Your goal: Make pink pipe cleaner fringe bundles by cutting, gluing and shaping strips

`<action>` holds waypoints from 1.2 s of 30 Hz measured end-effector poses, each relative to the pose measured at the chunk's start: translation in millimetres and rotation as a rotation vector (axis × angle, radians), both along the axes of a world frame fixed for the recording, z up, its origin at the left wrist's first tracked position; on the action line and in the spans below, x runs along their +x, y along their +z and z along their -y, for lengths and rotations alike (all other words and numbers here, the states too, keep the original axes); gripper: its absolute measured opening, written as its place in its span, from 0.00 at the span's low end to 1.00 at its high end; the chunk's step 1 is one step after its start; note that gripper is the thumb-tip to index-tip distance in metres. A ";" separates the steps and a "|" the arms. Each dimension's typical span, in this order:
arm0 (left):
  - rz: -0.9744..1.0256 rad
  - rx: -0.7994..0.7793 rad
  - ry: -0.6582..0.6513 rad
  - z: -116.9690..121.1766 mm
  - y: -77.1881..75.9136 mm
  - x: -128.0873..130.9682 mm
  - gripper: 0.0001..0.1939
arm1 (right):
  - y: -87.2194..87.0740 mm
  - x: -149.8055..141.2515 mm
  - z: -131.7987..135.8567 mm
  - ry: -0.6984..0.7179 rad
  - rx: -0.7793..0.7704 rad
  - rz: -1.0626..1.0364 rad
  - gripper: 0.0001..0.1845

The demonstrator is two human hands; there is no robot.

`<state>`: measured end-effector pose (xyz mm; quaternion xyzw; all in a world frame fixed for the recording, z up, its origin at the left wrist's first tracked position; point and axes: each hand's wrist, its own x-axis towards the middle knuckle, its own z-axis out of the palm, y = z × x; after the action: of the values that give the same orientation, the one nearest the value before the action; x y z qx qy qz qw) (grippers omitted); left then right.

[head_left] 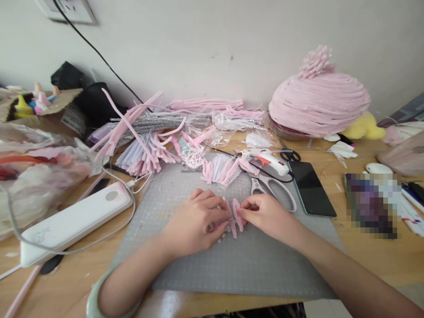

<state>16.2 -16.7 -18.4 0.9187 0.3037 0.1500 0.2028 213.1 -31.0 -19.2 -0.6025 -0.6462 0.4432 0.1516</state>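
Pink loop (237, 216): over the middle of the grey mat (245, 269), between the two hands. Right hand (265, 214) grasps it, thumb and index finger pinched on its right side. Left hand (195, 221) grips a second piece (233, 230), also pink, just left of the loop; small pale bits show under its fingers, too covered to identify. Whether loop and piece touch: cannot tell. Bangle (94, 296), pale green, on left forearm.

Beyond the hands, at the mat's far edge: fringe (220, 170) of pink and lilac strips, pearls (192, 159) to its left. Scissors (288, 196), grey-handled, lie right of the fringe; glue gun (274, 164), white with orange trigger, just behind them. Phone (313, 190), screen dark, at the mat's right edge.

Left of mat: long white box (76, 225), cable (99, 251) looping across it. Behind: stems (142, 157), pink and lilac, fanned, beside silver ones. Back right, near the wall: pink dome (319, 104) topped by a flower (316, 62); yellow plush (364, 127) at its lower right.
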 end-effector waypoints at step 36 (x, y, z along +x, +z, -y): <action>-0.176 -0.042 -0.089 -10.7 6.6 -6.7 0.11 | -6.3 11.4 6.7 0.225 0.299 0.316 0.19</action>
<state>9.5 -6.0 -11.8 0.9364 0.2826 0.0531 0.2011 224.4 -37.7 -25.5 -0.5593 -0.7834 0.2572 0.0857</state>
